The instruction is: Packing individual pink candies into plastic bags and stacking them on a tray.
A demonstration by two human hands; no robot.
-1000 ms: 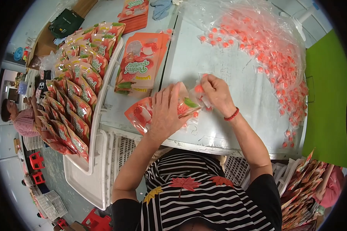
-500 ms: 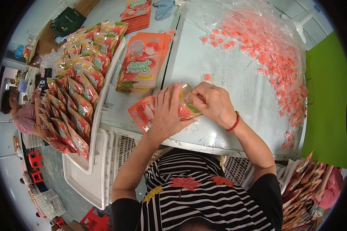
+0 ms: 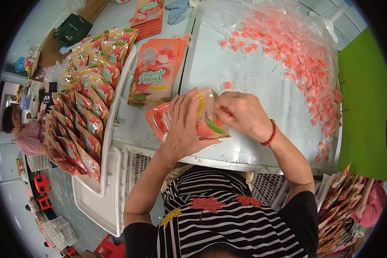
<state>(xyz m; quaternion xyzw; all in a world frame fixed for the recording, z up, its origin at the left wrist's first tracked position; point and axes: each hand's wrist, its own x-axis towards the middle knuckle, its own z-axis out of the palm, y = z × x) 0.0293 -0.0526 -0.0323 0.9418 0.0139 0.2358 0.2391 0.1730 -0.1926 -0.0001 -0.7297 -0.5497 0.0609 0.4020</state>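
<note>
The left hand (image 3: 185, 129) covers most of the pouch (image 3: 204, 127), and the right hand's fingers (image 3: 221, 115) hide its opening.

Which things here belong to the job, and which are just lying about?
In use:
left hand and right hand on the orange pouch
loose sweets
flat pouch stack
filled pouches in the white tray

Lying about:
blue cloth
dark green bag

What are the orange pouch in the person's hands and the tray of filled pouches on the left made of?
The orange pouch looks like thin glossy plastic film: it bends under the left hand and right hand, catches the light, and part of it seems see-through. The white tray looks like rigid moulded plastic, with a smooth matte surface and a raised rim.
</note>
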